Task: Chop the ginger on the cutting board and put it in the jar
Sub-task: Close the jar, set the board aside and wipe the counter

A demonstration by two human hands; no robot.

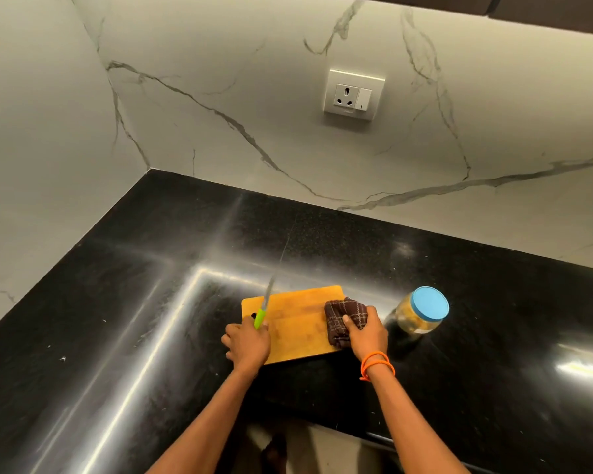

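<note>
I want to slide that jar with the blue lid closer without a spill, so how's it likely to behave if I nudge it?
The jar stands upright on the glossy black counter, so it would probably slide easily. It looks taller than wide, so a push near the blue lid might tip it; push low. The lid is on, so a spill seems unlikely.

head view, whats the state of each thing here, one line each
left hand: grips the knife handle
knife: held over the board, blade pointing away
right hand: fingers hold the cloth
cloth: bunched, pressed on the board's right end
cutting board: flat on the counter, no ginger visible
jar: blue lid on, right of the board
</note>
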